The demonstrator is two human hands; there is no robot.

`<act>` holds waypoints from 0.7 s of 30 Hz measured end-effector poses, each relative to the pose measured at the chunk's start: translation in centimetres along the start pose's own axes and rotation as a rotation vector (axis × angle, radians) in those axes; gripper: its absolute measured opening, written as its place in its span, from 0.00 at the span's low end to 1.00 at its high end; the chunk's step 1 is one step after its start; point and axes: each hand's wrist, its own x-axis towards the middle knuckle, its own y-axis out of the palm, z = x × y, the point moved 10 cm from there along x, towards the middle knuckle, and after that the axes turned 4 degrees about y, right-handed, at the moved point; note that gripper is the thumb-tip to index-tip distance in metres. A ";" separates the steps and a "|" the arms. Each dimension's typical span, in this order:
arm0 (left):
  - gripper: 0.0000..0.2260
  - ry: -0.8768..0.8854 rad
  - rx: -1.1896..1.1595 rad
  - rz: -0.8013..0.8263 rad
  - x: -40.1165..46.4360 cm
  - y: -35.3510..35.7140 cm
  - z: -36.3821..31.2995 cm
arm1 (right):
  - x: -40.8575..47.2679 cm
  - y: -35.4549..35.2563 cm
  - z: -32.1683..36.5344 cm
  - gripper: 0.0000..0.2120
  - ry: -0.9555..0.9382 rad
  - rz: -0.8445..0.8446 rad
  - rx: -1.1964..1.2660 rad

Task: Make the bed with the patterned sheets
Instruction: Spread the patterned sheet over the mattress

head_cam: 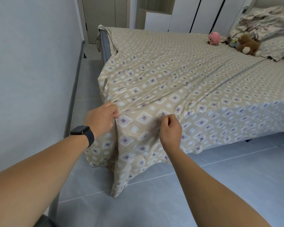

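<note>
A beige patterned sheet (179, 76) with white and purple diamonds covers the bed and hangs over its near corner down to the floor. My left hand (102, 118), with a dark watch on the wrist, pinches a fold of the sheet at that corner. My right hand (170, 128) grips the sheet a little to the right, fingers curled into the cloth. Long creases run from the corner toward the head of the bed. At the far left corner the sheet is pulled back and the grey mattress edge (105, 46) shows.
A pink plush toy (214, 38), a brown teddy bear (247, 45), a patterned pillow (277, 46) and a crumpled blanket (266, 22) lie at the bed's head. A light wall (31, 63) stands close on the left, with a narrow tiled strip (87, 82) between it and the bed.
</note>
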 end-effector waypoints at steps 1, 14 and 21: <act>0.09 -0.065 0.009 0.003 -0.1 -0.2 1.2 | 0.1 -0.3 -0.2 0.13 -0.001 -0.011 -0.011; 0.12 0.026 0.153 -0.133 0.2 -2.5 -2.3 | 2.2 -0.7 2.2 0.12 -0.278 -0.094 -0.420; 0.28 0.219 0.172 0.326 4.8 7.6 -10.1 | 7.4 4.1 2.6 0.25 -0.467 0.324 -0.830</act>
